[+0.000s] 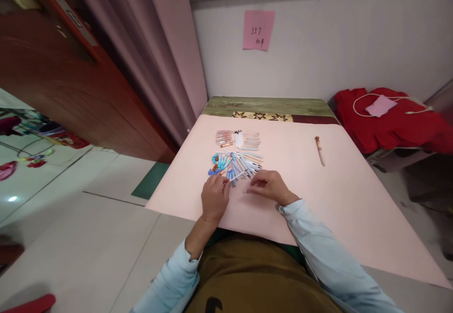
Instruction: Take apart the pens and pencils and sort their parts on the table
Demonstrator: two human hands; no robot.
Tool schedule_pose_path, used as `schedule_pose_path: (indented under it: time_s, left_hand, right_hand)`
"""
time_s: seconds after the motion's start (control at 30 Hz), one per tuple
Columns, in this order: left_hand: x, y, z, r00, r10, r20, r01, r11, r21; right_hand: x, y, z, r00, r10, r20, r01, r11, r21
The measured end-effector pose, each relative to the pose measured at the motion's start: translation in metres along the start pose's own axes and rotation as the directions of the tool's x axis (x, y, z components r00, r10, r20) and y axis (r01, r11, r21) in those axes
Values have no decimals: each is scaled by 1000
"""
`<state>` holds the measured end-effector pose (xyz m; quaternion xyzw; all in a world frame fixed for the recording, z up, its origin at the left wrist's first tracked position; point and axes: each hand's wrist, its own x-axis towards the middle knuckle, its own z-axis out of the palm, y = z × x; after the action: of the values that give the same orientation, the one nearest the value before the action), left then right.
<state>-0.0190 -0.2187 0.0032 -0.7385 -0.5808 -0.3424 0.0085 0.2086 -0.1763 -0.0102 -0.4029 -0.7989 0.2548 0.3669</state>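
My left hand (215, 198) is closed, thumb and finger pinching a thin white pen refill (238, 176) that slants up to the right, its dark tip toward my other hand. Just right of the tip, my right hand (269, 185) has its fingers curled together; they are slightly blurred, and what they hold, if anything, cannot be made out. Beyond both hands lies a pile of blue and beige pen barrels (244, 163). At its left are small blue and brown pen toppers (214, 167).
Farther back lie white refills with black tips (239, 139), clear pen parts (252, 140) and pinkish clear pieces (224, 137). A beige pen with a brown topper (320, 151) lies to the right on the pale pink table cover (290, 148). Red cloth (385, 129) and a white cable are beyond.
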Motion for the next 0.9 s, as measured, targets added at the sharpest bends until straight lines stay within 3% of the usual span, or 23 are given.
schedule_pose_path:
  time_s: [0.07,0.13,0.23,0.43,0.63,0.77,0.9]
  left_hand:
    - [0,-7,-4,999,-39,-32,38,999,-33]
    - [-1,-12,-5,996,-80,-47,77,995,-65]
    - [-4,-13,-3,994,-110,-21,107,988,-107]
    - [-8,-6,2,990,-137,18,137,971,-196]
    - [-7,-11,1,984,-177,-30,166,960,-227]
    - [-7,-9,0,986,-164,-20,155,959,-237]
    - [-8,-1,1,997,-76,23,79,976,-201]
  right_hand:
    - [-2,-3,7,990,-49,136,58,996,-67]
    - [-2,-5,12,978,-91,190,114,987,-114]
    - [-1,-5,16,971,-123,204,154,978,-143]
    - [-2,-13,18,986,-97,138,119,980,-161]
    - [1,-27,29,949,-205,239,241,961,-133]
    - [1,-20,21,973,-122,197,174,947,-271]
    - [-1,-2,3,999,36,34,-18,911,-412]
